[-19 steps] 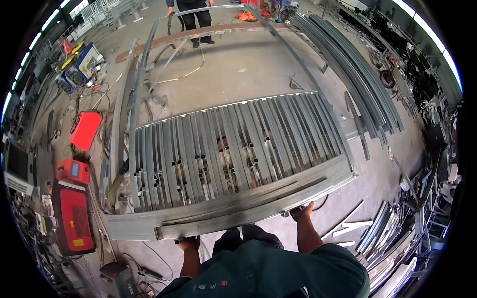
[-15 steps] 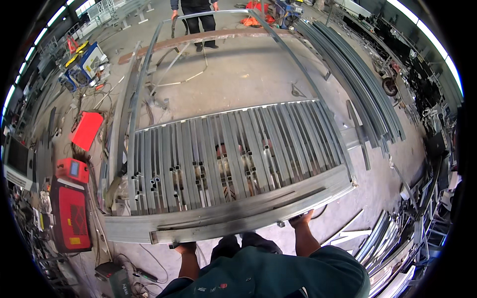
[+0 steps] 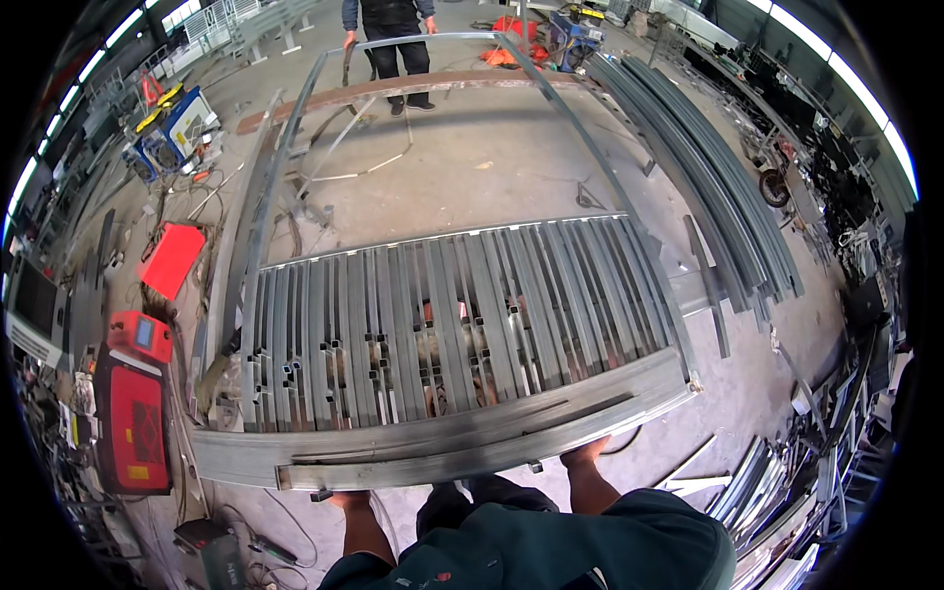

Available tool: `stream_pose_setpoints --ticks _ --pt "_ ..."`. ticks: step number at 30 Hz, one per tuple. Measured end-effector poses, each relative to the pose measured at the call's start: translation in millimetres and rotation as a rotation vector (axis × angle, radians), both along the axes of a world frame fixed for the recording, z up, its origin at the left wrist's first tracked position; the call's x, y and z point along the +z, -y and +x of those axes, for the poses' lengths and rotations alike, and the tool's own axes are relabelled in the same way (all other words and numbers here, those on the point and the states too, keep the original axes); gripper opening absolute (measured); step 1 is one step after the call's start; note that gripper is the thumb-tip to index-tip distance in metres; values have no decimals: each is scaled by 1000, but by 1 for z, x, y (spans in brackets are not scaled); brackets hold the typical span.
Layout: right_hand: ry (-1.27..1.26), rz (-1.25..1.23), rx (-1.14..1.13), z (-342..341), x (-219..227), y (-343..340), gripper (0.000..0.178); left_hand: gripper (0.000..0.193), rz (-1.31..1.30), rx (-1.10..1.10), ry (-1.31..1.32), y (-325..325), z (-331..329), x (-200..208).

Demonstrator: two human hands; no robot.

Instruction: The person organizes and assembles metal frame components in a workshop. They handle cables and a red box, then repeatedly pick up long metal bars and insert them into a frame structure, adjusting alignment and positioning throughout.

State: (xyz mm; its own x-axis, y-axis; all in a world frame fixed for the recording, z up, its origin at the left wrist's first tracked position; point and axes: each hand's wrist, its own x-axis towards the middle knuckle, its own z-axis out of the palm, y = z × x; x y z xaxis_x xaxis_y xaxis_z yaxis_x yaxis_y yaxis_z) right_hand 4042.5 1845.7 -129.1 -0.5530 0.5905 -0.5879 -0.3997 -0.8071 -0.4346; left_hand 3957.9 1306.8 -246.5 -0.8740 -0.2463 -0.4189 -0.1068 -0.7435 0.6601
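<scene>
Lifting the near end of a long steel frame [image 3: 462,452].
Both hands, left hand [image 3: 351,500] and right hand [image 3: 584,454], grip under its rail; next needs a level, steady carry.

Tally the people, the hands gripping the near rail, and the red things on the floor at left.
Hands on the near steel rail: 2, the left hand and the right hand
Other people: 1, a person at the frame's far end
Red things: 2, a red machine and a flat red panel
Total: 5
</scene>
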Motion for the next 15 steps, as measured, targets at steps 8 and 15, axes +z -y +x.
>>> stream_pose_setpoints --ticks 8,15 --pt "57 56 50 -9 20 10 83 66 -109 73 -46 2 -7 2" --pt "-2 78 64 12 -32 -5 91 63 107 192 80 -25 -12 56"
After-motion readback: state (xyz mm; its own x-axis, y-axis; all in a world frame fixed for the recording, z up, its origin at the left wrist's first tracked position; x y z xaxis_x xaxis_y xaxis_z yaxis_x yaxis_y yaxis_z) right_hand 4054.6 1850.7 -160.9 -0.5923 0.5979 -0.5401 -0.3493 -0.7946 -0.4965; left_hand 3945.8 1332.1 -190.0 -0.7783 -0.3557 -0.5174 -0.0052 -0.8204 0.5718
